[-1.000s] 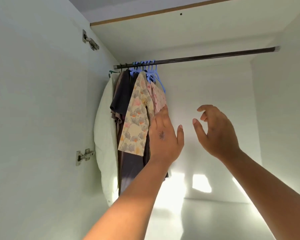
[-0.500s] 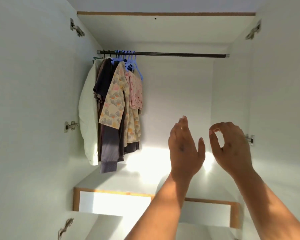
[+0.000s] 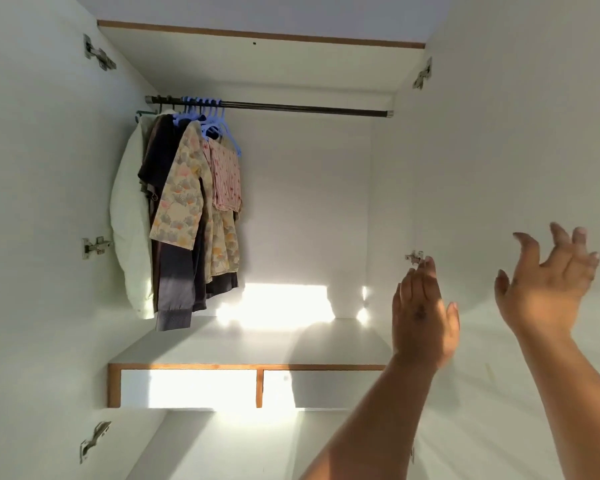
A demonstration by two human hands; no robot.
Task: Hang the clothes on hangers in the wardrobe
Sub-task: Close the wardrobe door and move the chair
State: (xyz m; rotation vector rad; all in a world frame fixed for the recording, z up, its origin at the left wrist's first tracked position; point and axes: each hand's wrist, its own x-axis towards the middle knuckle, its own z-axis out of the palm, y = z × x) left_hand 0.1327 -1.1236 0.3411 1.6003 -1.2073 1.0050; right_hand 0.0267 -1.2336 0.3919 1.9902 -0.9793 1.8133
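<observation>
Fingers spread and empty, both the left hand [image 3: 423,313] and right hand [image 3: 548,285] had swung right, away from the hung clothes [image 3: 187,216], suggesting that garment was done.

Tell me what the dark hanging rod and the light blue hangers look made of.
Dark hanging rod: likely metal, with a glossy highlight along it and a silvery end cap. Light blue hangers: probably plastic, thin and uniformly coloured with a smooth moulded look.

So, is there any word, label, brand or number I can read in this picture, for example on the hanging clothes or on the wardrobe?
None: no readable text anywhere.
The hanging clothes show only floral and dotted prints, no letters.
The wardrobe's rail, door hinges and drawers carry no visible label or number.
</observation>
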